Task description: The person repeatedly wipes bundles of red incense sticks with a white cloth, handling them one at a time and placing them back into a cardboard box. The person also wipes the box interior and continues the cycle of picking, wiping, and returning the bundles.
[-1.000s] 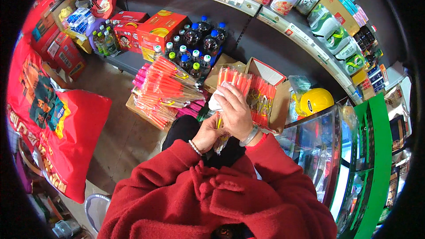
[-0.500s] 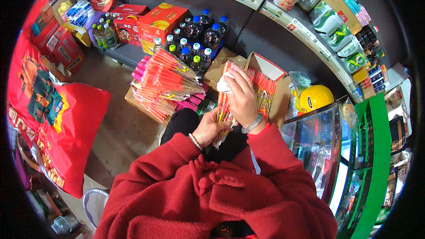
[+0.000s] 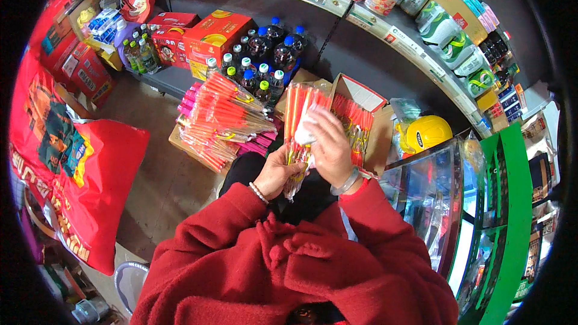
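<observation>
My left hand (image 3: 274, 173), with a beaded bracelet at its wrist, is closed round the lower end of a clear plastic pack of orange-red sticks (image 3: 295, 106). The pack stands up and away from me over my lap. A crumpled white cloth or tissue (image 3: 305, 129) is in my right hand (image 3: 332, 147), pressed to the pack's right side. Those right fingers are slightly blurred. Right behind this hand, an open cardboard box (image 3: 381, 138) holds more such sticks. To the left, a pile of similar orange-red packs (image 3: 226, 108) lies fanned out on cardboard, with pink ones beneath.
Dark drink bottles (image 3: 284, 54) and a red-orange carton (image 3: 218, 33) stand on the low shelf ahead. A yellow helmet (image 3: 428, 132) sits beside a glass case (image 3: 421, 186) at right. A big red bag (image 3: 108, 174) fills the left side.
The pack has swung up to the left and shows more of its sticks. My right hand with the white cloth has moved lower along it; the left hand keeps its hold.
</observation>
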The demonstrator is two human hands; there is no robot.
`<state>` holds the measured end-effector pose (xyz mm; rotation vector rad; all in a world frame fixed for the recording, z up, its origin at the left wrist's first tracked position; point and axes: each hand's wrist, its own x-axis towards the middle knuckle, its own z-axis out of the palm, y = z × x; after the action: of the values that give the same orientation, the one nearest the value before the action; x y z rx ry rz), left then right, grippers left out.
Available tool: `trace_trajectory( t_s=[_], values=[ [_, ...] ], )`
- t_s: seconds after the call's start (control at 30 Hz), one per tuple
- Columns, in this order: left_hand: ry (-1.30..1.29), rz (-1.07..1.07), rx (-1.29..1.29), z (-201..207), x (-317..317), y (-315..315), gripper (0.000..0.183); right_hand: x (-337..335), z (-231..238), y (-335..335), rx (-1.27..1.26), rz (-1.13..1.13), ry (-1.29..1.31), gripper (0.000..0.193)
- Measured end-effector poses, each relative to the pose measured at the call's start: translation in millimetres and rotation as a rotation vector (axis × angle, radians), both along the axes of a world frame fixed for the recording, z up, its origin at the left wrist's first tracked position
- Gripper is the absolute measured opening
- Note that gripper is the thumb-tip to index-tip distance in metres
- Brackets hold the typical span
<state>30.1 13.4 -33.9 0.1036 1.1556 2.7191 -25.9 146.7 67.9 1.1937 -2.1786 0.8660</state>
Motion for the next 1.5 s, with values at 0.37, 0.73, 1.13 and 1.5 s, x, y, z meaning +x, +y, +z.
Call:
trace_trajectory(
  t_s=[0.37, 0.73, 1.13, 1.5],
  values=[
    [-0.026, -0.042, 0.081, 4, 3, 5, 0.039, -2, -16, 0, -0.031, -0.093, -0.084, 0.042],
    [-0.012, 0.263, -0.249, -4, -3, 6, 0.044, 12, -45, 1, 0.038, -0.1, -0.317, 0.049],
    [0.425, 0.559, -1.218, 4, -5, 17, 0.067, -1, -66, -4, -0.603, 0.148, -1.278, 0.047],
    [0.121, 0.441, -0.31, -1, -12, -5, 0.057, -10, -43, 19, -0.878, 0.211, -1.528, 0.041]
  ],
)
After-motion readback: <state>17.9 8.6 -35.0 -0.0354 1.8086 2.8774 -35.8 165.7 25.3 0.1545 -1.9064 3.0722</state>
